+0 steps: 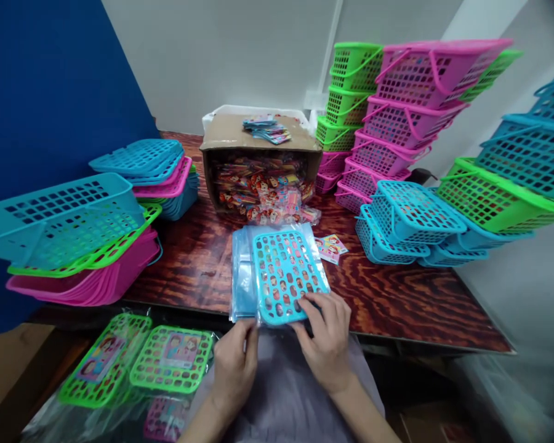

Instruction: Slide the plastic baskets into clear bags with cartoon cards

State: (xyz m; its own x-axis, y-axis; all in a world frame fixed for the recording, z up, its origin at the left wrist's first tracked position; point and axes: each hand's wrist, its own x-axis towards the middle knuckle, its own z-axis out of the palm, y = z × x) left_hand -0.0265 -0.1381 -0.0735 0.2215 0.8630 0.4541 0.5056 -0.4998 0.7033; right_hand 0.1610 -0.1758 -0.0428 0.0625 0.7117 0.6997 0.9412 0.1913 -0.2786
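Note:
A blue lidded plastic basket point(284, 317) lies partly inside a clear plastic bag point(317, 249) near the table's front edge, with colourful contents showing through the lid's holes. My left hand point(235, 357) is closed, thumb against fingers, pinching the bag's edge by the basket's near left corner. My right hand point(325, 338) grips the basket's near right corner, fingertips on the lid and thumb at the front edge. Beneath and to the left is a pile of flat clear bags point(244, 271). Printed cards point(331, 248) lie just right of the bag.
An open cardboard box point(263, 138) holds small packets, with more cards point(266, 129) on top. Empty baskets point(83, 246) and lids point(143, 157) are stacked left. Filled pink baskets point(397, 123) and blue baskets point(410, 212) stand right. Bagged green baskets point(173, 378) lie below, left.

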